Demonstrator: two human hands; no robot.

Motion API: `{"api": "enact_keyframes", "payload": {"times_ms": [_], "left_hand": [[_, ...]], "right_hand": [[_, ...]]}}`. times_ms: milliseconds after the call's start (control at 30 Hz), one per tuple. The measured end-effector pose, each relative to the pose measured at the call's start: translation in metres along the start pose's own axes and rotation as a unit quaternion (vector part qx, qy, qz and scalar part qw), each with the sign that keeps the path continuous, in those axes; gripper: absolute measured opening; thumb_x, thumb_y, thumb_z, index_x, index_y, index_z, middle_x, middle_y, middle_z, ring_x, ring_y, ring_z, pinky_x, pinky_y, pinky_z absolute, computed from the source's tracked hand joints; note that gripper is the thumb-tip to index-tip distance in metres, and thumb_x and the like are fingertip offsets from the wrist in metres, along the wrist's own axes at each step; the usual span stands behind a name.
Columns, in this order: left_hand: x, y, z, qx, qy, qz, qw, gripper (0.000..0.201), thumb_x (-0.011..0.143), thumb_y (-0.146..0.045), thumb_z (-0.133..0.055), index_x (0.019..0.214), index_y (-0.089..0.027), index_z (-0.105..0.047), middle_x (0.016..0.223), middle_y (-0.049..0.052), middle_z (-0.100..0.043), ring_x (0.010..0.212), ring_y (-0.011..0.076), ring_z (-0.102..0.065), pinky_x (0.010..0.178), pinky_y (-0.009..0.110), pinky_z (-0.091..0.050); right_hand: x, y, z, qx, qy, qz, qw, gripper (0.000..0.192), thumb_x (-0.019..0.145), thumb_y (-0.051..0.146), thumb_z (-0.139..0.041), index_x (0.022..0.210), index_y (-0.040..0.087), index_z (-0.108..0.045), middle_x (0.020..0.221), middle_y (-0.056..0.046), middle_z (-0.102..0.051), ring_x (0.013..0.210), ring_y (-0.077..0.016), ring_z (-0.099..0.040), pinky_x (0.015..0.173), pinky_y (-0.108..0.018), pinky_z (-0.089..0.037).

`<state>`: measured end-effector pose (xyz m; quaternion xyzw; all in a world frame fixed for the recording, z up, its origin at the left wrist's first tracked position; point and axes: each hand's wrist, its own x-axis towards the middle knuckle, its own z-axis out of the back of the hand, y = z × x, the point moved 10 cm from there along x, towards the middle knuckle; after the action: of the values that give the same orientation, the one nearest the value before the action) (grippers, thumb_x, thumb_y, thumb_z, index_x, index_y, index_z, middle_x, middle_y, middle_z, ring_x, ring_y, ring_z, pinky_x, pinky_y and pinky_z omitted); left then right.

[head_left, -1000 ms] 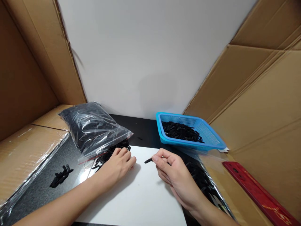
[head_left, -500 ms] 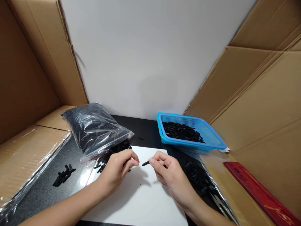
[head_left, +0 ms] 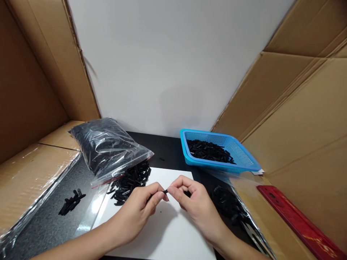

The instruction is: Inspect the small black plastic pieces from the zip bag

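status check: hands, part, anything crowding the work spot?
Left hand and right hand meet fingertip to fingertip, pinching a small black part. Above white sheet. Loose black pieces close left; nothing between the hands.

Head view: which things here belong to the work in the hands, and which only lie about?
In use:
- left hand and right hand, pinching one small black piece together
- loose black pieces
- white sheet

Lying about:
- plastic bag
- blue basket
- small black heap
- red strip
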<state>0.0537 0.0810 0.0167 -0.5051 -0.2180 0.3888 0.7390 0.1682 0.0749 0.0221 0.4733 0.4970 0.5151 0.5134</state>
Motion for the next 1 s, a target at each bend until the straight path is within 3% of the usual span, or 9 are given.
{"api": "enact_keyframes", "payload": {"times_ms": [133,267,400,533,1000], "left_hand": [[0.001,-0.005,0.009,0.026,-0.036,-0.030,0.999,0.031,0.096,-0.038,-0.042,0.080,-0.018,-0.060,0.066,-0.003,-0.052,0.060,0.0115,-0.042,0.056,0.023,-0.032],[0.000,-0.012,0.014,0.100,-0.068,-0.096,0.988,0.027,0.096,-0.031,-0.043,0.078,-0.019,-0.058,0.070,0.000,-0.059,0.063,0.0130,-0.050,0.059,0.023,-0.037],[-0.006,-0.020,0.010,0.224,-0.079,-0.183,0.954,0.022,0.097,-0.024,-0.041,0.083,-0.020,-0.057,0.074,0.000,-0.059,0.065,0.0135,-0.054,0.059,0.023,-0.039],[-0.010,-0.021,0.003,0.318,-0.073,-0.214,0.921,0.021,0.099,-0.023,-0.039,0.087,-0.020,-0.056,0.075,0.000,-0.057,0.066,0.0136,-0.056,0.059,0.023,-0.040],[-0.014,-0.031,0.007,0.306,-0.106,-0.246,0.914,0.022,0.098,-0.018,-0.039,0.083,-0.020,-0.055,0.069,-0.002,-0.055,0.058,0.0117,-0.052,0.054,0.022,-0.038]], "right_hand": [[0.000,-0.010,0.006,0.053,-0.031,-0.017,0.998,0.033,0.081,0.048,-0.068,0.083,0.015,-0.066,0.054,0.006,-0.040,0.048,-0.0080,-0.026,0.044,-0.023,-0.019],[0.000,-0.015,0.007,0.092,-0.045,-0.026,0.994,0.037,0.081,0.053,-0.068,0.086,0.015,-0.066,0.053,0.008,-0.032,0.046,-0.0073,-0.018,0.041,-0.023,-0.012],[0.000,-0.015,0.005,0.112,-0.036,-0.022,0.993,0.038,0.081,0.053,-0.068,0.086,0.015,-0.067,0.053,0.009,-0.028,0.047,-0.0073,-0.017,0.041,-0.023,-0.011],[0.001,-0.012,0.002,0.126,-0.019,-0.007,0.992,0.038,0.083,0.053,-0.068,0.085,0.015,-0.068,0.052,0.009,-0.027,0.046,-0.0071,-0.018,0.042,-0.023,-0.012],[-0.003,-0.016,-0.007,0.120,0.016,-0.012,0.993,0.044,0.086,0.060,-0.059,0.083,0.016,-0.066,0.047,0.010,-0.027,0.045,-0.0081,-0.018,0.045,-0.025,-0.013]]}}
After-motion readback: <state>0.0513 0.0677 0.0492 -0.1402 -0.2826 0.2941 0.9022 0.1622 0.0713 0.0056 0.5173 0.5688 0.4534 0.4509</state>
